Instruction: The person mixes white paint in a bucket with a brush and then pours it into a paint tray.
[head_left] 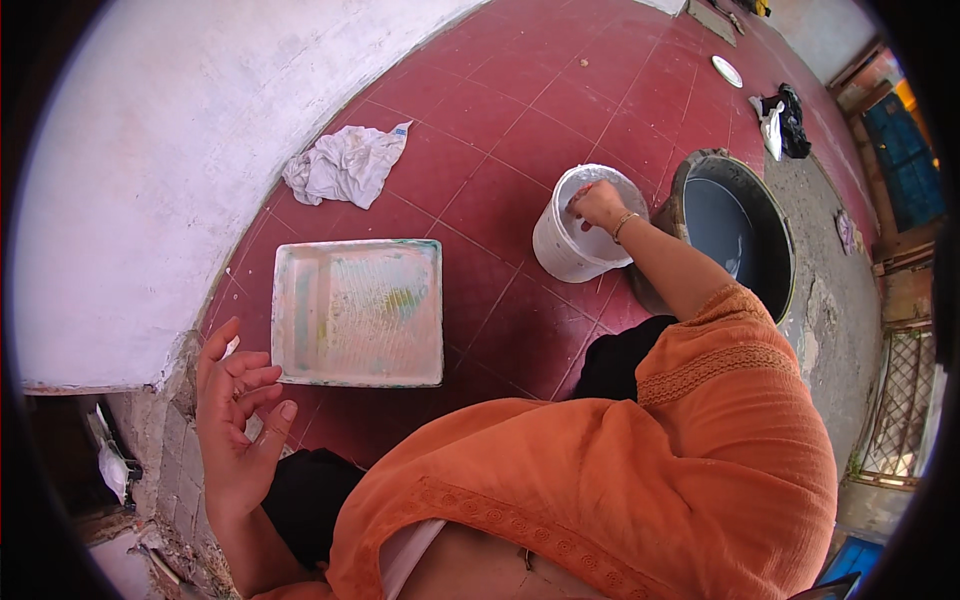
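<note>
My right hand (598, 207) reaches into a white plastic bucket (575, 254), a bracelet at its wrist. Its fingers are curled down inside the rim, and whatever they hold, if anything, is hidden. White residue coats the bucket's inner wall. My left hand (240, 410) is raised in the air, fingers apart and holding nothing. Beside it on the floor lies a rectangular paint tray (436, 310), its ribbed bed smeared with pale paint and green and yellow stains.
A large dark tub (785, 262) of greyish water stands right of the bucket. A crumpled white cloth (350, 165) lies by the white wall (150, 170). Farther off are a white lid-like disc (727, 71) and a black plastic bag (791, 122). Red tiles (500, 215) meet rough concrete (830, 290).
</note>
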